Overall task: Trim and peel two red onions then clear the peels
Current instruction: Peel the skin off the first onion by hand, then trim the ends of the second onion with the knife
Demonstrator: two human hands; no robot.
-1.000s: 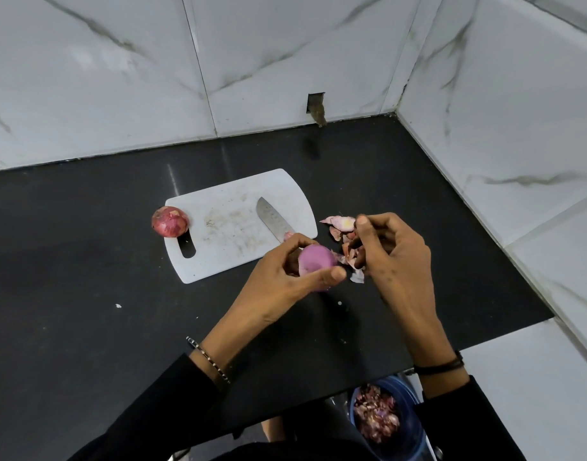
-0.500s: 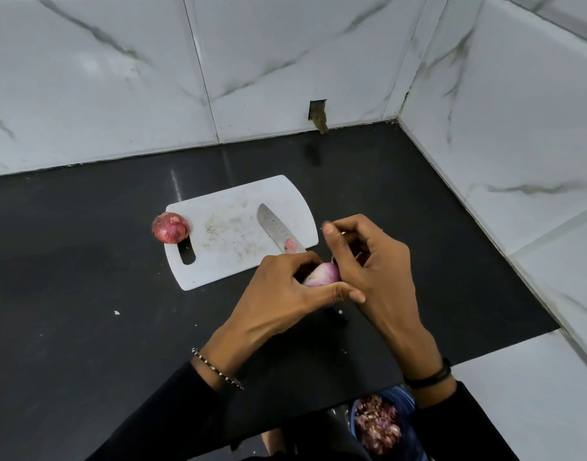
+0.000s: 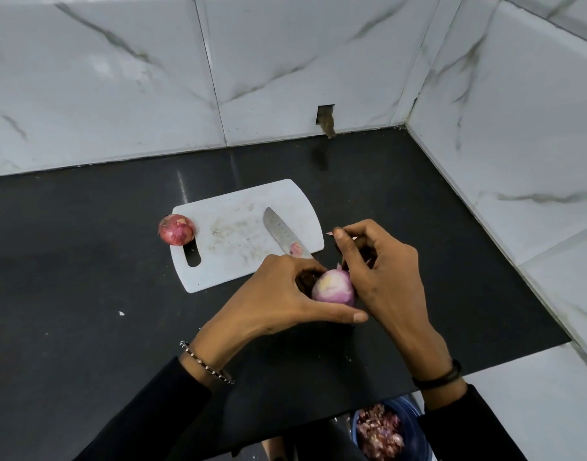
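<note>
My left hand (image 3: pixel 278 294) grips a partly peeled red onion (image 3: pixel 333 287), pale purple and white, just above the black counter near the board's right corner. My right hand (image 3: pixel 381 271) is against the onion's far side, its fingers curled and pinching a strip of skin at the top. A second, unpeeled red onion (image 3: pixel 176 229) sits at the left end of the white cutting board (image 3: pixel 232 241). A knife blade (image 3: pixel 282 232) lies on the board with a small onion piece (image 3: pixel 296 249) beside it. My right hand hides the peel pile.
The black counter (image 3: pixel 86 294) ends in white marble walls behind and at the right. A blue bin (image 3: pixel 415 424) holding onion peels stands below the counter's front edge. A small white speck (image 3: pixel 121 313) lies on the counter at the left.
My right hand moved from the peel pile back onto the onion and now pinches its skin. My left hand turned the onion, so its pale cut end shows.
</note>
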